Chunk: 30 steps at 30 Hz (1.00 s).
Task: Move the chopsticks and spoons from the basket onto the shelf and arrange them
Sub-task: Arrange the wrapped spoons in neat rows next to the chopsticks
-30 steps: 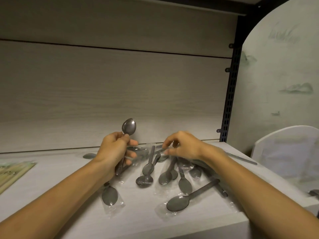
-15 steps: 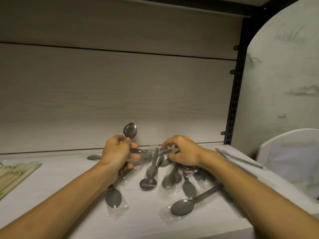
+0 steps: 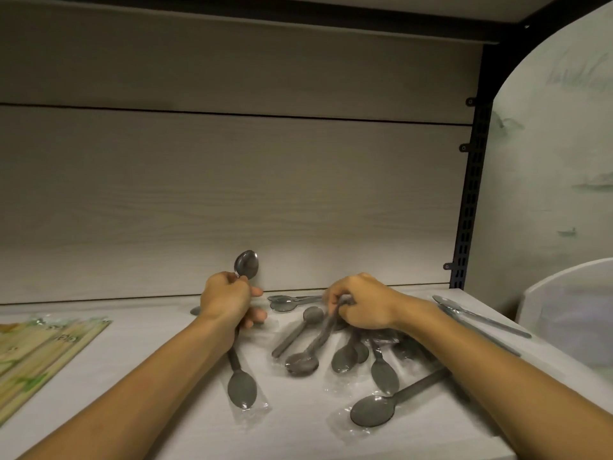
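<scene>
Several grey spoons in clear plastic sleeves lie scattered on the pale wooden shelf (image 3: pixel 139 393). My left hand (image 3: pixel 227 302) is closed around a bunch of spoons; one bowl (image 3: pixel 246 264) sticks up above the fist and another (image 3: pixel 242 390) points down toward me. My right hand (image 3: pixel 363 303) pinches the handle of a wrapped spoon (image 3: pixel 302 361) whose bowl rests on the shelf. Loose spoons (image 3: pixel 373 410) lie under and beside my right forearm. Packs of chopsticks (image 3: pixel 36 353) in green-printed wrappers lie flat at the left.
A white basket (image 3: pixel 570 313) stands just off the shelf's right end. Long metal utensils (image 3: pixel 481 322) lie along the right edge. The shelf's back panel (image 3: pixel 232 200) rises close behind my hands, and a black slotted upright (image 3: pixel 469 200) frames the right side.
My right hand has closed on a spoon handle in the pile and drawn it slightly toward me. My left hand keeps its bunch, nearly still. The camera has tilted a little upward.
</scene>
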Available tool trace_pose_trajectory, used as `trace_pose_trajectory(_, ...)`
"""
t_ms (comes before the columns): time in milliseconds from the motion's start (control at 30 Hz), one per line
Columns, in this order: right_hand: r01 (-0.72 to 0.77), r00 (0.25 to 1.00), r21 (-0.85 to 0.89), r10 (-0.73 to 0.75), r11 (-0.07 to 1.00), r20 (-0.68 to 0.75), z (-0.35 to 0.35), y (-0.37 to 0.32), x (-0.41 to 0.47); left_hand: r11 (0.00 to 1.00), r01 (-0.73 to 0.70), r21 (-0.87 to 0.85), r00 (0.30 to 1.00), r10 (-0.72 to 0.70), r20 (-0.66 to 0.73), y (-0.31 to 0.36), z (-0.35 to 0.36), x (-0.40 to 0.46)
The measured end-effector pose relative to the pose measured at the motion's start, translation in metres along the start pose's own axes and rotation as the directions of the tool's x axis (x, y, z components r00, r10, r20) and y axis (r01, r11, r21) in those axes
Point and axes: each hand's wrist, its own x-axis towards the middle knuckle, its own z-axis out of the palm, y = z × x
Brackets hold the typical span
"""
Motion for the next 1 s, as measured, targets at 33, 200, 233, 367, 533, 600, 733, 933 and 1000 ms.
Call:
trace_pose_trajectory(33, -0.006, 1.000, 0.029, 0.006, 1.000, -0.005, -0.001, 0.002, -0.001, 1.000, -0.002, -0.002, 1.000, 0.002, -0.005, 0.000, 0.000, 0.001)
trace_pose_trajectory(200, -0.007, 0.996, 0.077, 0.014, 0.997, -0.093, -0.002, 0.005, 0.002, 0.999, -0.009, -0.048, 1.000, 0.010, 0.015, -0.001, 0.002, 0.003)
trace_pose_trajectory(233, 0.000, 0.994, 0.076, 0.009, 0.997, -0.112, -0.002, 0.005, 0.002, 0.998, -0.007, -0.058, 0.999, 0.008, 0.031, -0.001, 0.003, 0.003)
trace_pose_trajectory(367, 0.013, 1.000, 0.017, -0.013, 1.000, -0.020, 0.006, 0.004, 0.007, 0.995, 0.009, -0.097, 0.996, 0.000, 0.084, 0.001, 0.005, 0.002)
trace_pose_trajectory(533, -0.048, 0.998, -0.014, 0.048, 0.999, 0.038, 0.009, 0.006, 0.009, 0.981, 0.014, -0.195, 1.000, -0.014, 0.001, 0.014, -0.009, 0.009)
trace_pose_trajectory(600, -0.048, 0.999, 0.011, 0.048, 0.999, -0.011, 0.006, 0.007, 0.007, 0.975, 0.010, -0.222, 0.999, -0.019, -0.039, 0.018, -0.017, 0.013)
trace_pose_trajectory(733, -0.031, 0.998, 0.015, 0.031, 0.999, -0.045, 0.004, 0.004, 0.003, 0.974, 0.050, -0.219, 0.997, -0.062, -0.046, 0.020, -0.025, 0.018)
trace_pose_trajectory(933, 0.012, 0.991, 0.048, -0.005, 0.999, -0.132, -0.002, 0.001, -0.007, 0.977, 0.115, -0.180, 0.993, -0.111, 0.035, 0.022, -0.024, 0.012)
trace_pose_trajectory(1000, 0.017, 0.988, 0.051, -0.009, 0.999, -0.153, -0.003, -0.001, -0.010, 0.985, 0.113, -0.130, 0.992, -0.106, 0.062, 0.022, -0.024, 0.007)
